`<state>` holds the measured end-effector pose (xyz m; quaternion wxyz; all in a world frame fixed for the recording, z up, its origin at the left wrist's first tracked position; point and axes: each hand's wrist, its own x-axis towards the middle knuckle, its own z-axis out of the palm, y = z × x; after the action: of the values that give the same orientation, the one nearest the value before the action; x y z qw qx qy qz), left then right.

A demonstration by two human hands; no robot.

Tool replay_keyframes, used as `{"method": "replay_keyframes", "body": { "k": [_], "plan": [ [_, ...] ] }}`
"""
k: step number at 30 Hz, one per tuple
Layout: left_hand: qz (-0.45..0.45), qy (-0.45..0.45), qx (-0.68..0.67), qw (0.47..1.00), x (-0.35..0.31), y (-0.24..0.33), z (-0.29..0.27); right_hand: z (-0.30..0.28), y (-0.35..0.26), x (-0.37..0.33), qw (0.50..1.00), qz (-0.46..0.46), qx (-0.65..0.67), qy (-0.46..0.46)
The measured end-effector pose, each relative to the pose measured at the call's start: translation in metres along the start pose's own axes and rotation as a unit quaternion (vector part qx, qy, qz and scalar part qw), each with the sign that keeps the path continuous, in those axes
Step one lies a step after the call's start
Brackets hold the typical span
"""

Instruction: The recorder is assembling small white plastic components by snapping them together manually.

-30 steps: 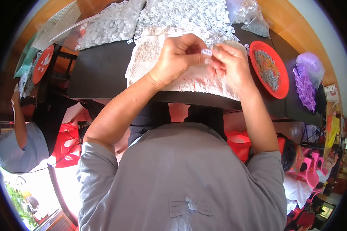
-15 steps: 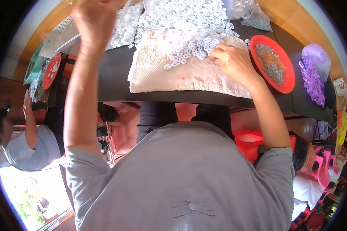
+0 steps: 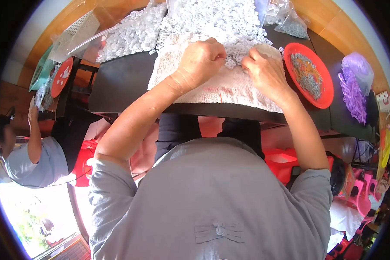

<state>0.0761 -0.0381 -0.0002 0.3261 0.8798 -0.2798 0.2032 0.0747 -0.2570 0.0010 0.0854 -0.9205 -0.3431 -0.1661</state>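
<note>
Small white oval plastic pieces with holes [image 3: 235, 55] lie scattered on a beige towel [image 3: 229, 95] spread over the dark table. My left hand [image 3: 202, 61] is over the towel's middle with its fingers curled in; what they hold, if anything, is hidden. Close to its right, my right hand [image 3: 264, 73] rests at the edge of the loose pieces. Its thumb and fingers are pinched together, and I cannot see what is between them. A large heap of the same white pieces [image 3: 212, 17] rises behind the towel.
Right of the towel stands a red plate [image 3: 327, 93] of small metal pins. Beyond it lies a bag [image 3: 357, 69] with purple strips [image 3: 352, 95]. More white pieces [image 3: 132, 34] lie at the back left. A co-worker [image 3: 37, 160] sits at far left, beside another red plate [image 3: 56, 89].
My left hand has come down from above the table's left side to the towel, next to my right hand. My right hand has stayed nearly in place.
</note>
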Motion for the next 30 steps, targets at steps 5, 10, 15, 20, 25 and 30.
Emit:
{"method": "replay_keyframes", "body": {
  "k": [5,10,15,20,25,30],
  "plan": [
    [0.078,-0.023,0.096,0.992,0.013,-0.002,0.017,0.0,0.004,-0.004,1.0,-0.013,0.006,0.022],
    [0.09,-0.04,0.142,0.985,0.008,-0.012,0.007,0.001,0.006,-0.009,1.0,0.013,0.008,0.004],
    [0.04,0.001,0.109,0.993,0.005,-0.008,-0.005,-0.004,0.0,-0.01,0.999,0.003,0.023,0.044],
    [0.009,-0.007,-0.013,1.0,0.002,0.02,0.007,0.006,0.001,-0.011,0.997,0.005,0.018,0.075],
    [-0.107,-0.062,-0.147,0.981,0.006,0.032,0.005,-0.006,0.0,-0.007,0.975,0.006,0.147,0.164],
    [-0.285,-0.118,-0.341,0.888,0.02,0.04,-0.024,-0.024,-0.011,0.018,0.953,-0.02,0.259,0.156]
  ]
}}
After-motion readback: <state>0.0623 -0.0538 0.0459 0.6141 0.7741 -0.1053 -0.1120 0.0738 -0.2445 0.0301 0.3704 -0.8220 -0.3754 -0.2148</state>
